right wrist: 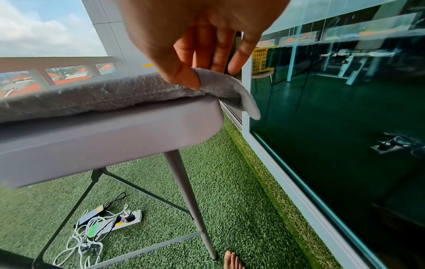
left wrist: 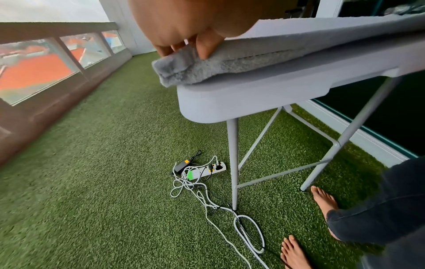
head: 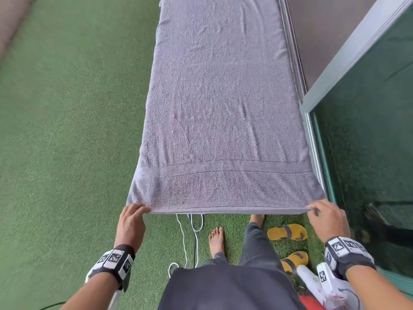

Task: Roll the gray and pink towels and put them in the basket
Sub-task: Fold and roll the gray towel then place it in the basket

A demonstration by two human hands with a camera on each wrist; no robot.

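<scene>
Pinching the near left corner of the gray towel (head: pixel 221 104), the left hand (head: pixel 131 222) has thumb and fingers closed on the hem, seemingly to keep that edge square for a first turn. Between the hands the towel lies flat along the table (left wrist: pixel 230 102), its near hem at the table's end, nothing rolled yet. At the right corner the right hand (head: pixel 327 217) nips the cloth between thumb and forefinger, lifting a small flap. A yellow crate (right wrist: pixel 262 61), perhaps the basket, shows dimly beyond.
</scene>
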